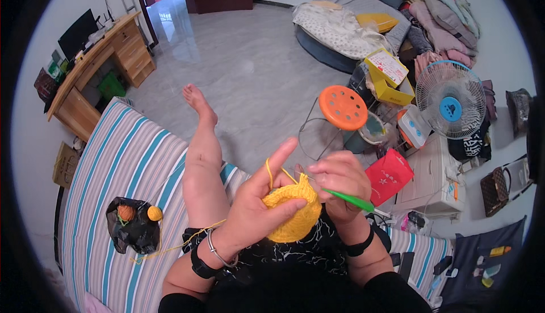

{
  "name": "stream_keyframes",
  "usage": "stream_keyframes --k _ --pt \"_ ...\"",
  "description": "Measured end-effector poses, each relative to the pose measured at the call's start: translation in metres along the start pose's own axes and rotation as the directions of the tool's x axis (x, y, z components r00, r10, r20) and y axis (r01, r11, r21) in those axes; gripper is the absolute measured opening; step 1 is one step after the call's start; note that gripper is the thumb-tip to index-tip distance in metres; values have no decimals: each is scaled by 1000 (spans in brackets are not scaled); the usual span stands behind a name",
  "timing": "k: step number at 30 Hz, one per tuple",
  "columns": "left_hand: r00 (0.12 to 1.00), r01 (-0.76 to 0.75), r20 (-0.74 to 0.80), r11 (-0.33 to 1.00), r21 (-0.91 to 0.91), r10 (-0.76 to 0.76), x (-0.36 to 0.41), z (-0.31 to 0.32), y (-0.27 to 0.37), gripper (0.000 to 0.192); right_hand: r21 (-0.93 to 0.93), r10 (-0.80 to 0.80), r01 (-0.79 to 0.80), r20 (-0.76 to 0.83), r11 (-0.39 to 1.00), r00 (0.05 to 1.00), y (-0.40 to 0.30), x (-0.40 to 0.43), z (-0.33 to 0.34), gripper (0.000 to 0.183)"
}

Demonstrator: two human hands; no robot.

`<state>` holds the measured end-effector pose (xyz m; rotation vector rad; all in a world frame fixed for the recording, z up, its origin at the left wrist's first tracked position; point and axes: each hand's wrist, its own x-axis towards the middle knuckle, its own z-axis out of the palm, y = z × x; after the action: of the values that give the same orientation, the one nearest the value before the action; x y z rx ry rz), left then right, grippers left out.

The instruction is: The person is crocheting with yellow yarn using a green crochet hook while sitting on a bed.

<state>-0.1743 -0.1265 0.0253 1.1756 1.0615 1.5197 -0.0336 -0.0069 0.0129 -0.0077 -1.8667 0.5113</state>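
My left hand grips a round piece of yellow crochet work, thumb across its front, with yellow yarn looped over the raised index finger. In my right hand is a crochet hook with a green handle; its thin metal end meets the top edge of the yellow piece. From the work, yarn runs past my left wrist to a yellow yarn ball at a black plastic bag on the bed. An orange yarn ball lies on that bag.
I sit on a bed with a striped sheet. Ahead are an orange stool, a bucket and a fan. A red bag lies beyond my right hand. A wooden desk stands at the far left.
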Motion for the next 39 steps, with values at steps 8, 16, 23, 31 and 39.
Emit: stream_keyframes --k 8,16,23,31,39 --pt "996 -52 -62 995 84 57 -4 -2 -6 75 153 279 -288 75 945 957 -14 -19 10 23" --pt "977 -102 -180 993 53 110 -5 3 -13 71 -25 209 -208 55 978 976 -19 -14 8 22" --pt "981 -26 -192 999 -34 19 -6 -1 -18 69 195 359 -343 -48 919 932 -14 -35 21 14" --pt "978 45 -204 999 -17 -47 -4 -3 -23 70 338 456 -462 102 820 884 -6 -15 19 13" --pt "977 -55 -207 998 -34 47 2 3 -38 70 -127 60 -61 -19 990 998 2 -24 33 17"
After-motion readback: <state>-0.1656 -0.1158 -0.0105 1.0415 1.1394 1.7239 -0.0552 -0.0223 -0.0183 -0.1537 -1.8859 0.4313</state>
